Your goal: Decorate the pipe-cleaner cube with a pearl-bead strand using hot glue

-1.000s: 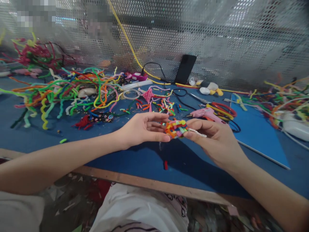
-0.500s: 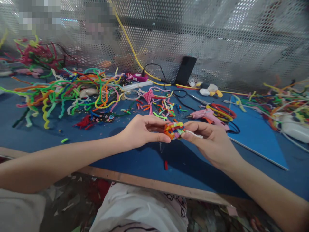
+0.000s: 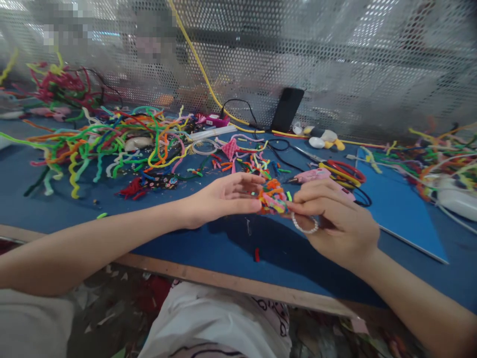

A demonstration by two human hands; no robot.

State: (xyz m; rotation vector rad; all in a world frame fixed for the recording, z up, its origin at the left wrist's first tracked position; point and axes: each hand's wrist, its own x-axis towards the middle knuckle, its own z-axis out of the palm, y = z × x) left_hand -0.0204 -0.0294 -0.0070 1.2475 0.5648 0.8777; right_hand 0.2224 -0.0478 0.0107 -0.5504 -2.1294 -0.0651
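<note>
Above the blue table (image 3: pixel 208 243) both hands meet on a small multicoloured pipe-cleaner piece (image 3: pixel 273 197), a tangle of orange, yellow, pink and green loops. My left hand (image 3: pixel 223 199) pinches its left side with thumb and fingers. My right hand (image 3: pixel 335 219) grips its right side, fingers curled over it. A thin white beaded loop (image 3: pixel 304 226) hangs from my right fingers below the piece. A pink glue gun (image 3: pixel 315 175) lies just behind my right hand.
Loose pipe cleaners (image 3: pixel 112 139) cover the left of the table, more lie at the right (image 3: pixel 439 154). A black phone (image 3: pixel 286 109) leans on the perforated metal screen. Red-handled scissors (image 3: pixel 345 171), a blue board (image 3: pixel 395 199) and a red scrap (image 3: pixel 256 254) are nearby. The wooden table edge (image 3: pixel 231 283) runs near my lap.
My right hand has turned over and curled its fingers onto the piece; the white beaded strand, straight before, now hangs as a loop. My left fingers have spread slightly.
</note>
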